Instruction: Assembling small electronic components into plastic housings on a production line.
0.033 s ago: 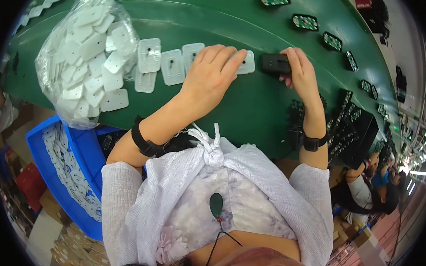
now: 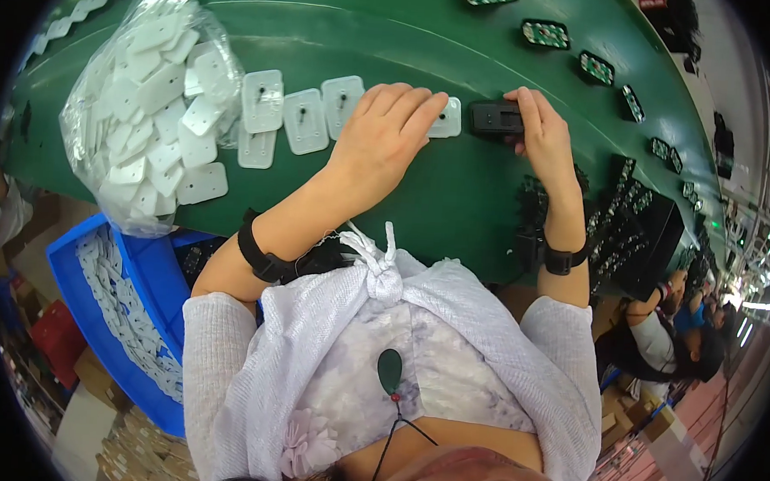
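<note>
My left hand (image 2: 384,127) is palm down over the green surface, its fingers bent. A white translucent plastic plate (image 2: 449,122) shows beyond its thumb. The fingers close on the plate, their tips partly hidden. To its right, my right hand (image 2: 544,137) grips the right end of a small black rectangular case (image 2: 494,117) between thumb and fingers. A narrow gap separates the case from the plate. Left of my left hand lie several similar plates (image 2: 305,140) with small dark marks, one partly under the hand.
A clear plastic bag (image 2: 230,67) of white plates lies open at the left. Green circuit boards in black shells (image 2: 546,34) line the far right. Dark parts (image 2: 616,226) pile beside my right forearm. A blue bin (image 2: 160,290) of light pieces stands below left.
The loose plates, the bag and the circuit boards have shifted slightly left. Both hands, the held plate and the black case stay nearly in place.
</note>
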Demonstrator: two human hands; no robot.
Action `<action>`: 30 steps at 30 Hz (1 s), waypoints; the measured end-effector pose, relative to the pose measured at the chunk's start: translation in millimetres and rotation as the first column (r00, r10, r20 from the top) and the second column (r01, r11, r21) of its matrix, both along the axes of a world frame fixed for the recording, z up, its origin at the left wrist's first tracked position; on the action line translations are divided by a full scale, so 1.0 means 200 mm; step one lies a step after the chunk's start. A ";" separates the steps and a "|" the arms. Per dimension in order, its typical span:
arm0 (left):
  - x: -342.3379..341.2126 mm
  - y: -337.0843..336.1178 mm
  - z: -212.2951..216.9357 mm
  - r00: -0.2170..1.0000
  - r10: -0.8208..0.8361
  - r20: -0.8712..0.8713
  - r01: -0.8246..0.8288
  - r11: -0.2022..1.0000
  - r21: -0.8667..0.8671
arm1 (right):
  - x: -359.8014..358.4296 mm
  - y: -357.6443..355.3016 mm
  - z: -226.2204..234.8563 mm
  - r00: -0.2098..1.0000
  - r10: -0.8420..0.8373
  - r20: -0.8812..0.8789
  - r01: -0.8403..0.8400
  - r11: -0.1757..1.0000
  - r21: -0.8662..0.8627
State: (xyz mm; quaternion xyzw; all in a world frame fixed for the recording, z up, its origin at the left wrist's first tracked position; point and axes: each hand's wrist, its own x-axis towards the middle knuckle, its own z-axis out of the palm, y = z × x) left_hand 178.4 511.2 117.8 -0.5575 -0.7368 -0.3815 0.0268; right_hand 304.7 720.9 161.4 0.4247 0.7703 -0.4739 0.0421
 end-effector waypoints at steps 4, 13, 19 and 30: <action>0.02 0.04 -0.04 0.993 -0.117 0.034 0.118 0.992 -0.040 | 0.11 -0.08 0.02 0.966 0.260 0.003 -0.188 0.693 0.696; 0.00 0.04 -0.10 0.987 -0.139 0.086 0.140 0.990 -0.009 | 0.19 -0.08 0.04 0.820 0.572 -0.012 -0.416 0.612 0.673; -0.04 -0.03 -0.08 0.930 -0.100 0.353 0.084 0.995 0.060 | 0.06 -0.22 0.04 0.767 0.620 -0.165 -0.372 0.639 0.673; -0.02 -0.07 -0.09 0.982 -0.147 0.122 0.164 0.977 -0.138 | 0.02 -0.31 0.00 0.754 0.657 -0.019 -0.435 0.521 0.734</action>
